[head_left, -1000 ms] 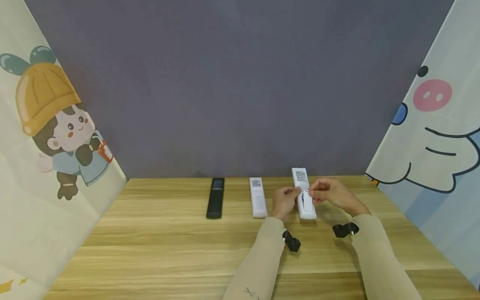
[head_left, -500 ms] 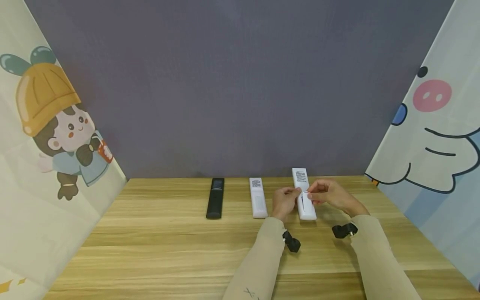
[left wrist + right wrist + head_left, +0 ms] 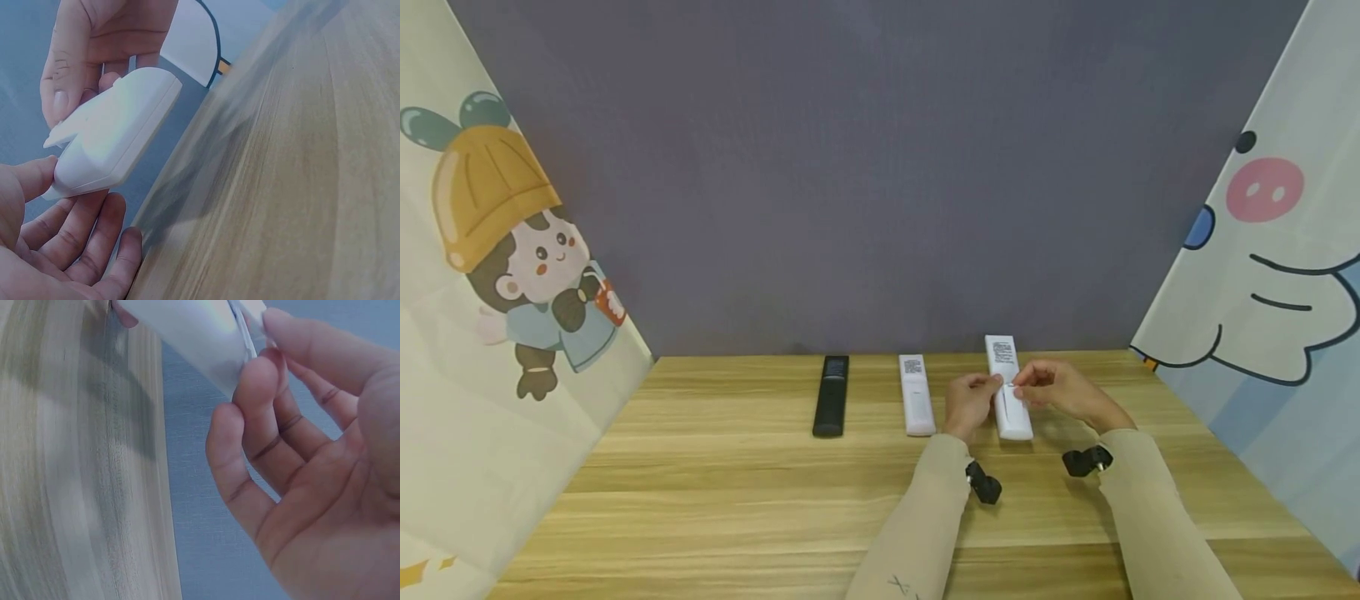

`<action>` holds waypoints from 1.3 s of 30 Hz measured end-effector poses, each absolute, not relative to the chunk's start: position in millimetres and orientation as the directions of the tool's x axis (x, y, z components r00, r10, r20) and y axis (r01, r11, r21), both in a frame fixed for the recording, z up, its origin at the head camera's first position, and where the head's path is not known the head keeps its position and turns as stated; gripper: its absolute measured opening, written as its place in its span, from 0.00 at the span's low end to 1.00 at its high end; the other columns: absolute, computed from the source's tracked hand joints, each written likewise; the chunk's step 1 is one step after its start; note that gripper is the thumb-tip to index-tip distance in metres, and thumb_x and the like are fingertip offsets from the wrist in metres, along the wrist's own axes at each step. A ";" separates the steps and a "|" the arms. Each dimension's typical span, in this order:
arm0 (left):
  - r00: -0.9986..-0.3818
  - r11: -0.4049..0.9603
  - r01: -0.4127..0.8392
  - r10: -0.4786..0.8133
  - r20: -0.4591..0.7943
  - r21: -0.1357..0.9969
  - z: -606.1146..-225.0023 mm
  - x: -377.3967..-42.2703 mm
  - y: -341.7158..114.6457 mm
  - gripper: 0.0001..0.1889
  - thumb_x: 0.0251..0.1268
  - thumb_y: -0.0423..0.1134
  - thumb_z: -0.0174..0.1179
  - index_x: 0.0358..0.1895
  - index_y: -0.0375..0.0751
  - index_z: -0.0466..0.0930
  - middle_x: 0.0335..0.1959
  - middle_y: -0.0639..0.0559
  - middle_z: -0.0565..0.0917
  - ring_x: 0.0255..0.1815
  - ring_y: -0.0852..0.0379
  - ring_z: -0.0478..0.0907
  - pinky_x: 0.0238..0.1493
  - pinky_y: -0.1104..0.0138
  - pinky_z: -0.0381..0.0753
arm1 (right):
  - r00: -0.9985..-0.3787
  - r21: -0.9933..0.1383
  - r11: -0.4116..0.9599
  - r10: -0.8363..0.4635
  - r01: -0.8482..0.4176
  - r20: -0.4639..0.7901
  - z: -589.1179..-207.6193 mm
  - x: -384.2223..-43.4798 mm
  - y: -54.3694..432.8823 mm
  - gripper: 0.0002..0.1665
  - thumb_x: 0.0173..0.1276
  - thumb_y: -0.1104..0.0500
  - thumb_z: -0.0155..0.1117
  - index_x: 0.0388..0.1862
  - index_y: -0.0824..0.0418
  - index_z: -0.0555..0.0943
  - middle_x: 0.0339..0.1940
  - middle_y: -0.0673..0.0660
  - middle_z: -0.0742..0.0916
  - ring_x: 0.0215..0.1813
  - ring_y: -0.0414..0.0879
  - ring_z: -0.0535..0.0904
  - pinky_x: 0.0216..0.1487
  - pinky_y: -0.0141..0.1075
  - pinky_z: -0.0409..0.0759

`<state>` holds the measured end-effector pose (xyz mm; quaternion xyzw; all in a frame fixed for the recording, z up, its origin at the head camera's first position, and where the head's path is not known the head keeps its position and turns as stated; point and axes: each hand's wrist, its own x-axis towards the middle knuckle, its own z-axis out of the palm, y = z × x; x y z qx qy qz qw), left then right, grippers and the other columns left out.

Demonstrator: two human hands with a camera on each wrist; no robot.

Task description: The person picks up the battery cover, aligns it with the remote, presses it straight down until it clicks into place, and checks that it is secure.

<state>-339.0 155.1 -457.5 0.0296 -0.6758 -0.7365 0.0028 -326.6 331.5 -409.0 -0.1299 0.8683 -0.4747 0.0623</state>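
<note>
A white remote control (image 3: 1013, 428) lies back side up, with a printed label at its far end. My left hand (image 3: 967, 404) grips it by the left edge, thumb on the side and fingers beneath in the left wrist view. The fingers and thumb of my right hand (image 3: 1063, 390) pinch the far end of its white battery cover (image 3: 1017, 408). That end stands raised from the body (image 3: 125, 134), leaving a wedge-shaped gap. A narrow dark slit runs along the cover's left side in the head view. The battery compartment is mostly hidden under the cover.
To the left, a second white remote (image 3: 917, 400) and a black remote (image 3: 831, 400) lie face down on the wooden table (image 3: 715, 500). A grey panel (image 3: 880, 183) stands behind the table's far edge, with printed cloths at both sides.
The battery cover has moved down and left onto the remote, with my right hand following slightly. The dark opening beside it has narrowed to a slit. My left hand has kept its place.
</note>
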 end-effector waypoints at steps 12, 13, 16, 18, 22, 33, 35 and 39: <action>-0.998 -0.055 -0.039 -0.037 -0.041 0.998 -458.5 -339.0 154.7 0.07 0.66 0.41 0.70 0.36 0.41 0.90 0.29 0.56 0.84 0.30 0.62 0.77 0.32 0.71 0.74 | -0.952 -0.836 0.512 -0.303 -0.195 0.037 -411.8 -326.3 330.7 0.15 0.73 0.59 0.67 0.47 0.71 0.81 0.41 0.62 0.86 0.42 0.44 0.82 0.45 0.43 0.87; -0.998 -0.056 -0.040 -0.039 -0.042 0.998 -458.7 -339.0 154.8 0.07 0.65 0.41 0.70 0.36 0.41 0.90 0.29 0.56 0.84 0.30 0.62 0.77 0.32 0.71 0.74 | -0.953 -0.836 0.513 -0.300 -0.193 0.036 -412.2 -326.1 330.7 0.14 0.73 0.59 0.67 0.47 0.71 0.81 0.41 0.63 0.86 0.42 0.44 0.82 0.45 0.43 0.87; -0.998 -0.062 -0.037 -0.039 -0.039 0.997 -459.4 -339.2 155.0 0.07 0.65 0.41 0.70 0.36 0.41 0.90 0.28 0.56 0.84 0.29 0.62 0.76 0.31 0.71 0.74 | -0.955 -0.832 0.520 -0.294 -0.195 0.040 -412.6 -326.0 330.8 0.14 0.73 0.59 0.67 0.47 0.71 0.82 0.42 0.64 0.86 0.42 0.43 0.82 0.45 0.42 0.87; -0.999 -0.059 -0.030 -0.039 -0.033 0.998 -459.3 -339.1 155.1 0.07 0.65 0.40 0.70 0.36 0.40 0.90 0.28 0.56 0.84 0.29 0.62 0.76 0.31 0.71 0.74 | -0.955 -0.828 0.525 -0.293 -0.199 0.044 -412.5 -326.0 330.6 0.14 0.73 0.60 0.67 0.47 0.71 0.82 0.42 0.64 0.86 0.42 0.43 0.82 0.46 0.42 0.87; -0.999 -0.063 -0.027 -0.036 -0.029 0.998 -458.5 -339.0 154.8 0.07 0.65 0.40 0.70 0.35 0.40 0.90 0.27 0.55 0.84 0.29 0.62 0.76 0.30 0.71 0.74 | -0.954 -0.812 0.540 -0.290 -0.222 0.068 -411.8 -325.6 330.3 0.14 0.73 0.59 0.67 0.47 0.70 0.82 0.43 0.64 0.85 0.42 0.43 0.81 0.46 0.39 0.86; -0.998 -0.102 -0.055 -0.018 -0.058 0.993 -457.1 -338.3 153.4 0.08 0.67 0.41 0.69 0.38 0.40 0.90 0.28 0.55 0.84 0.29 0.62 0.78 0.31 0.71 0.75 | -0.960 -0.869 0.477 -0.279 -0.128 -0.012 -414.5 -326.2 329.5 0.17 0.75 0.58 0.64 0.53 0.70 0.77 0.55 0.69 0.81 0.50 0.49 0.83 0.48 0.50 0.88; -0.998 -0.102 -0.059 -0.018 -0.061 0.993 -457.3 -338.5 153.5 0.08 0.67 0.41 0.69 0.38 0.40 0.90 0.28 0.55 0.84 0.29 0.61 0.78 0.30 0.71 0.75 | -0.959 -0.874 0.471 -0.283 -0.118 -0.023 -415.1 -327.0 330.1 0.17 0.76 0.57 0.63 0.54 0.70 0.77 0.56 0.70 0.81 0.49 0.49 0.83 0.47 0.51 0.87; -0.997 -0.080 -0.072 -0.012 -0.074 0.994 -458.2 -339.5 153.9 0.07 0.67 0.41 0.69 0.37 0.41 0.90 0.27 0.56 0.83 0.29 0.60 0.78 0.29 0.71 0.74 | -0.955 -0.871 0.474 -0.295 -0.129 -0.019 -416.4 -327.4 330.9 0.17 0.76 0.58 0.63 0.53 0.70 0.77 0.58 0.71 0.81 0.48 0.48 0.83 0.46 0.52 0.87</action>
